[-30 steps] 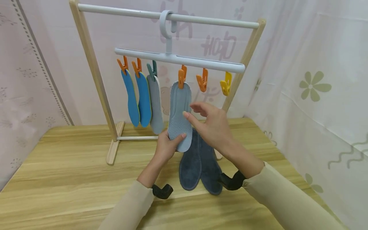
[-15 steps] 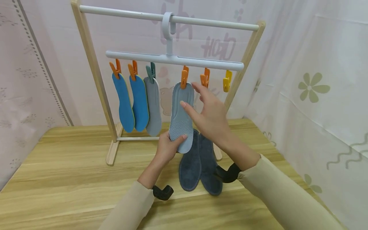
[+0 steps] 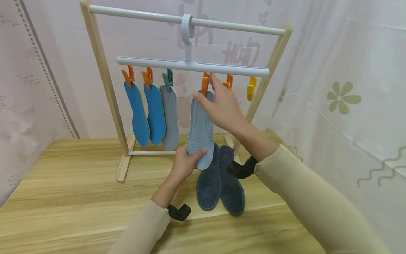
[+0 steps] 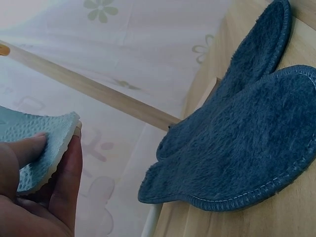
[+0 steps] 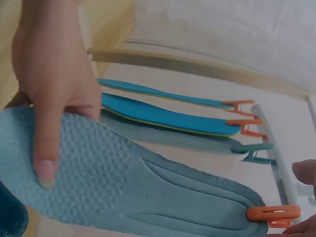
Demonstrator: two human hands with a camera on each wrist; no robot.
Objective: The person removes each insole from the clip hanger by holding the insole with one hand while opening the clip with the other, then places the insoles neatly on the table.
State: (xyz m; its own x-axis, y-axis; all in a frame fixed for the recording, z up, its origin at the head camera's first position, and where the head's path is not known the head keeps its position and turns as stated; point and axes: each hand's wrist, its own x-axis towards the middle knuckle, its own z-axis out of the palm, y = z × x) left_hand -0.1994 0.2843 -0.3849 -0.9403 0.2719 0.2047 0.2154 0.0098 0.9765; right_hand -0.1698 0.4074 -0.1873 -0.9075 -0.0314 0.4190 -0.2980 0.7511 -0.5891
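A light grey insole hangs from an orange clip on the hanger. My left hand pinches its lower end, the thumb on the dimpled front and fingers behind, as the left wrist view of the insole also shows. My right hand is raised at the insole's top, thumb and forefinger spread on either side of the orange clip. In the right wrist view the clip grips the insole's tip, and my right thumb stands apart from it.
Two blue insoles and another grey insole hang to the left. An orange clip and a yellow clip hang bare at right. Two dark fuzzy insoles lie on the wooden table below the rack.
My right hand has risen from beside the insole's middle to the orange clip at its top. The left hand keeps its pinch on the insole. The hanger has swung slightly.
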